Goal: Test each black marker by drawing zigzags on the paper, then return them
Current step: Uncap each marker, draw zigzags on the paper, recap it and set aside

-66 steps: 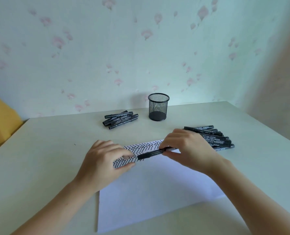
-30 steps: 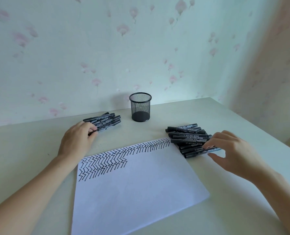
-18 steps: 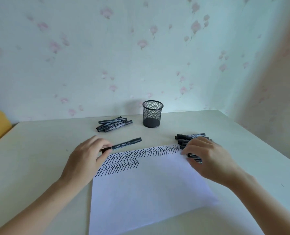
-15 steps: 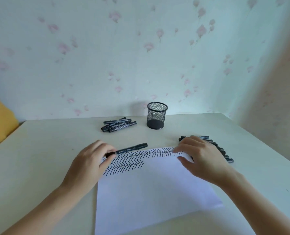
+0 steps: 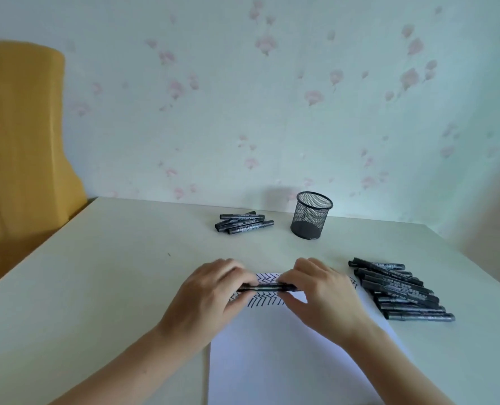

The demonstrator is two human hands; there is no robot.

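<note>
Both hands meet over the top edge of the paper (image 5: 286, 361), w/ one black marker (image 5: 265, 287) held level between them, lying left-right just above the sheet. Left hand (image 5: 210, 296) grips the marker's left end, fingers curled round it; right hand (image 5: 323, 296) pinches the right end btwn thumb and fingers. Can't tell if the cap is on or coming off, since fingers cover both ends. Paper lies flat on the worktop (image 5: 111, 287), nearest edge running out of frame at the bottom; black zigzags (image 5: 267, 301) run along its top strip, partly hidden under the hands. Right of the paper, touching its edge or just beside it, sits a big pile of markers (image 5: 397, 290), laid roughly parallel, tips pointing left. Further back, near the wall, a smaller pile of markers (image 5: 243, 223) lies left of a black mesh pen cup (image 5: 311, 214), which stands upright, apart from both piles. Yellow chair back (image 5: 18, 141) at the far left, beside the worktop. Wall behind has pale floral wallpaper (image 5: 272, 97).
</note>
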